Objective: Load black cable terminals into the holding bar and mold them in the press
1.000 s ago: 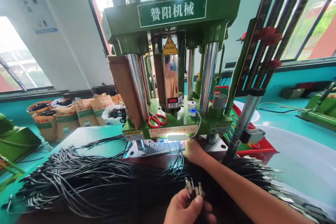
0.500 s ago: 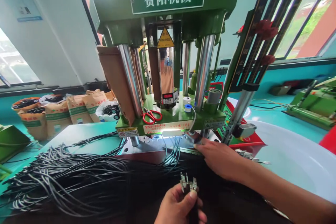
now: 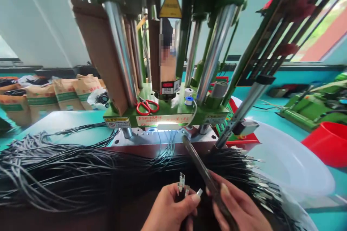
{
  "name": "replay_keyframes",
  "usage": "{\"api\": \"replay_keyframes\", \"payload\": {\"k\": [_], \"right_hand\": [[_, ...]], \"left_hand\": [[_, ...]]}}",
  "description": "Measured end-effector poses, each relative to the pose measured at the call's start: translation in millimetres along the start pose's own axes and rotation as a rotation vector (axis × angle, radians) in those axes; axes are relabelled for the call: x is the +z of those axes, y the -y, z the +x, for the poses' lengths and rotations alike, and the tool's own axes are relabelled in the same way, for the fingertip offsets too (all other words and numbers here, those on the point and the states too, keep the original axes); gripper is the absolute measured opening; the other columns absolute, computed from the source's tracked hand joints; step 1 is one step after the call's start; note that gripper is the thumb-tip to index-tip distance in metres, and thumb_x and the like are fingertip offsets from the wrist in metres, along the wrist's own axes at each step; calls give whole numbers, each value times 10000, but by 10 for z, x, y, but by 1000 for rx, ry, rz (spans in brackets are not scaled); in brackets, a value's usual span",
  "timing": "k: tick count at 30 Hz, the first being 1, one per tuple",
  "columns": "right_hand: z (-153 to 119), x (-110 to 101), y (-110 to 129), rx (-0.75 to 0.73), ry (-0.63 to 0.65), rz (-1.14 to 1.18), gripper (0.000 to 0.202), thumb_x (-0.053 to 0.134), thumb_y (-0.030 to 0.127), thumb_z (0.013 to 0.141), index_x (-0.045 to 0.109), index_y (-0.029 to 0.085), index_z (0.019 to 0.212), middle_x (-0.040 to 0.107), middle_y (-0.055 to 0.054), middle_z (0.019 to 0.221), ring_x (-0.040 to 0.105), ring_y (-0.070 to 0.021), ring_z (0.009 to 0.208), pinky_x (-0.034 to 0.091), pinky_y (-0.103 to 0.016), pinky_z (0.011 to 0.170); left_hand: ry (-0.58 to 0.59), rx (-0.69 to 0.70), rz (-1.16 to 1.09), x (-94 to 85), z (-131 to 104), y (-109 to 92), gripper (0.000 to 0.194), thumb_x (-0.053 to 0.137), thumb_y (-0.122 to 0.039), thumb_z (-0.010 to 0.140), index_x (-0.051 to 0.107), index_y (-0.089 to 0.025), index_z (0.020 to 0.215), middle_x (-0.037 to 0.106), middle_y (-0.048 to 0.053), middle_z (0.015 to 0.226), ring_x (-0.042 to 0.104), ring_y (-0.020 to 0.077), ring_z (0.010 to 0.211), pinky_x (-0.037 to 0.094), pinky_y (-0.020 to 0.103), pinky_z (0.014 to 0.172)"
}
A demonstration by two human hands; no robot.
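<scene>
My left hand (image 3: 173, 205) is closed around a few dark cable ends, and their silvery metal terminals (image 3: 181, 184) stick up past the thumb and fingers. To its right, my right hand (image 3: 230, 202) grips a long, narrow dark metal bar (image 3: 202, 168). The bar slants up and left, its far tip close to the front of the press bed (image 3: 141, 139); whether it touches cannot be made out. Thin grey cables (image 3: 169, 146) run out from under the lit front of the green press (image 3: 130, 118).
Bundled black cables (image 3: 67, 166) spread over the left and front. More cables with metal terminals (image 3: 257, 180) lie at right, beside a large white basin (image 3: 292, 166) and a red bucket (image 3: 329, 144). Red-handled scissors (image 3: 147, 107) rest on the press. Paper sacks (image 3: 40, 94) stand behind.
My right hand has come back from the press bed toward me and now shows the dark bar in its grip. My left hand keeps the cable ends. The view has tipped downward.
</scene>
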State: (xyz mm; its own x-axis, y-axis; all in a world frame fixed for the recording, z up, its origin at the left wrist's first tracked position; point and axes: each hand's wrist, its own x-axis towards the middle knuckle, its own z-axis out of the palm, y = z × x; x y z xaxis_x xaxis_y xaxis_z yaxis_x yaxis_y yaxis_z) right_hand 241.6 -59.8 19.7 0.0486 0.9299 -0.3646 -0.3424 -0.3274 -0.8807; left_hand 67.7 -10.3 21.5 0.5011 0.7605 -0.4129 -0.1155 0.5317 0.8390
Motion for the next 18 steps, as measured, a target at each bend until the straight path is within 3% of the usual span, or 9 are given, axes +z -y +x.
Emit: {"api": "replay_keyframes", "payload": {"k": [3,5,11,18], "right_hand": [[124,274,8,-89,-3,-6,658,572,567,840,455,196,1371,489,60,445,397,-75,338,344,-169,329],[178,338,14,-123,-27,-24,636,576,559,841,482,191,1350,519,50,484,410,-74,353,352,-171,336],[187,265,-59,-114,-13,-102,671,542,588,846,464,178,1371,440,75,436,327,-64,343,258,-156,316],[164,288,-47,-150,-16,-181,693,545,602,836,495,136,1347,436,66,429,339,-71,357,259,-177,343]], "left_hand": [[-8,-10,123,23,13,-11,475,699,-589,653,510,-153,674,501,-40,504,386,30,297,251,147,288],[-17,-21,155,35,4,-28,493,699,-611,632,511,-156,665,486,-45,488,381,31,301,251,147,292],[-76,-46,172,67,-17,-57,468,700,-592,629,489,-175,644,463,-57,470,368,40,290,237,158,284],[-64,-41,236,92,-4,-68,440,674,-563,665,477,-176,602,441,-54,453,361,43,295,228,163,289]]}}
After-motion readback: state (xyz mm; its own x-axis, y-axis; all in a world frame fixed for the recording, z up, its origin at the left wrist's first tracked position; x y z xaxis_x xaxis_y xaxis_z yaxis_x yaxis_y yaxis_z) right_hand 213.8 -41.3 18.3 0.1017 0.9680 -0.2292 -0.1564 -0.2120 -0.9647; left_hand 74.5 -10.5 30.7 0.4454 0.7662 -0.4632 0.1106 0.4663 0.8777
